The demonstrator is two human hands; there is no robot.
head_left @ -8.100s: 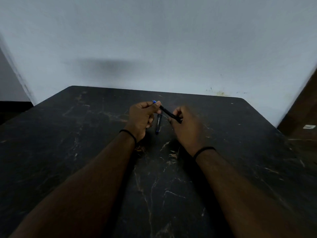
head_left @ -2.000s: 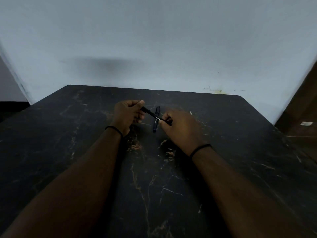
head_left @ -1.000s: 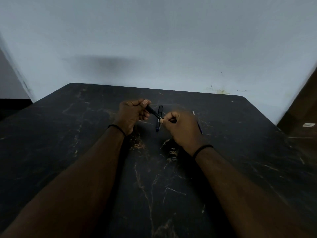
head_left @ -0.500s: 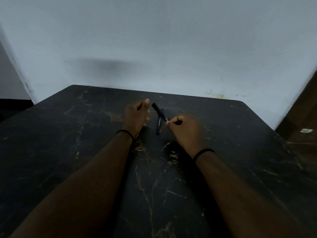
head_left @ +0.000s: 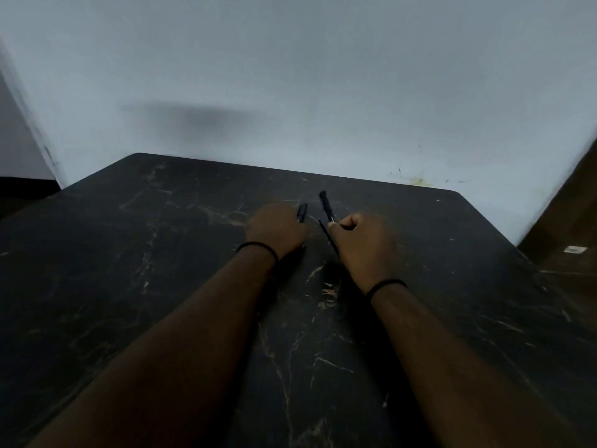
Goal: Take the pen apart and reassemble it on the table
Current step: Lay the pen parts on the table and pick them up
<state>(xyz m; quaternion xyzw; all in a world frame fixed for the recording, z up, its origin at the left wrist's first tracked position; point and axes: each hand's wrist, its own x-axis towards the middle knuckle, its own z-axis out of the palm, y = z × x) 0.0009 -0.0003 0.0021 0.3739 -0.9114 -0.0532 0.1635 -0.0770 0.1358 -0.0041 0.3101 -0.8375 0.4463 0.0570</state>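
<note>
My right hand point(head_left: 363, 245) is closed on the lower end of the black pen barrel point(head_left: 326, 205), which sticks up and to the left from my fist. A thin dark refill point(head_left: 325, 232) slants along the left side of that hand, its lower end hidden under it. The dark pen cap point(head_left: 302, 213) shows just past the knuckles of my left hand point(head_left: 276, 229). That hand lies knuckles-up over the cap's near end, with its fingers hidden. Both hands sit low over the black marbled table point(head_left: 161, 286).
A pale wall rises directly behind the table's far edge. The table's right edge runs diagonally past my right forearm, with brown floor point(head_left: 568, 253) beyond it. A thin black band circles each wrist.
My left hand let go of the barrel's far end and moved right onto the cap. The right hand keeps the barrel, now tilted more upright. The thin refill now shows beside the right hand.
</note>
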